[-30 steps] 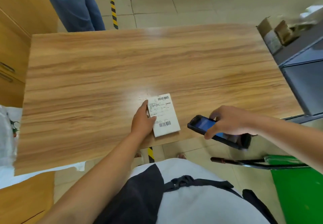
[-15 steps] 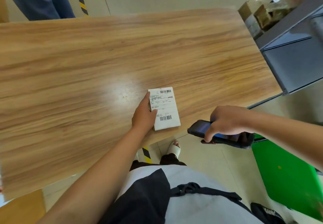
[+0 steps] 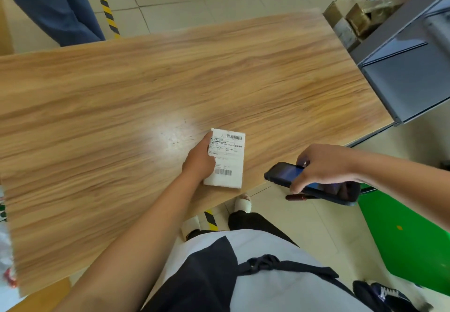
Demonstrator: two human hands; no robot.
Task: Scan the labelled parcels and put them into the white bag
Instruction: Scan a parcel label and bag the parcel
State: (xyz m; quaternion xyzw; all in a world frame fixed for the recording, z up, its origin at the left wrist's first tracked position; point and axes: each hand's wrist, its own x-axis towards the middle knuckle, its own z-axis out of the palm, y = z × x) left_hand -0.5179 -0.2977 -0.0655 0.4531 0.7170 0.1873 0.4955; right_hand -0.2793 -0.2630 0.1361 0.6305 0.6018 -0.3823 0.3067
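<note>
White labelled parcel point(image 3: 227, 158) flat on counter point(image 3: 121, 87), lower centre of frame, at the near edge, barcodes up. Left hand point(image 3: 198, 163) lies along parcel's left side, fingers straight, thumb on the label, pressing it down. Right hand point(image 3: 323, 165) right of the parcel, just off the counter edge, fingers curled round a dark handheld scanner point(image 3: 282, 174), screen lit blue. Green bin point(image 3: 409, 238) lower right. Grey shelving point(image 3: 409, 87) upper right.
</note>
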